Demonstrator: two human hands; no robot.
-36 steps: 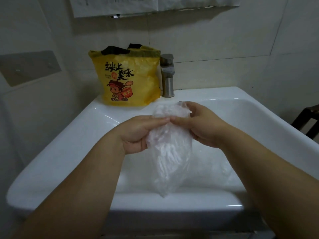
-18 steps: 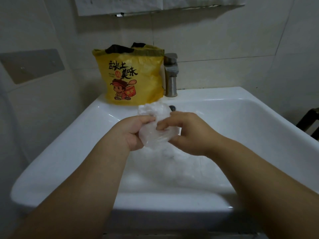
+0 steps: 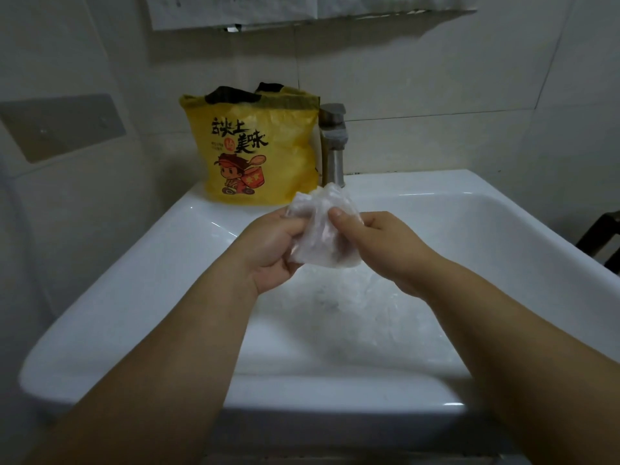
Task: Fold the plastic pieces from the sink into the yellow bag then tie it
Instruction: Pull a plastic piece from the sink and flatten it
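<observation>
Above the white sink (image 3: 110, 307), both my hands hold a clear plastic piece (image 3: 317, 229) folded into a small packet. My left hand (image 3: 270, 253) grips its left edge with thumb and fingers. My right hand (image 3: 385, 246) pinches its right side, thumb on top. More clear plastic (image 3: 365, 313) lies in the sink basin below my hands. The yellow bag (image 3: 258, 152), printed with a cartoon figure and black lettering, stands upright on the sink's back left ledge with its top open and black handles showing.
A metal faucet (image 3: 332, 146) rises just right of the yellow bag. Tiled walls close in behind and at the left. A dark chair (image 3: 600, 236) stands past the sink's right rim.
The plastic piece hung long from my hands a second ago. It is now folded up into a compact packet held a little higher and nearer the yellow bag.
</observation>
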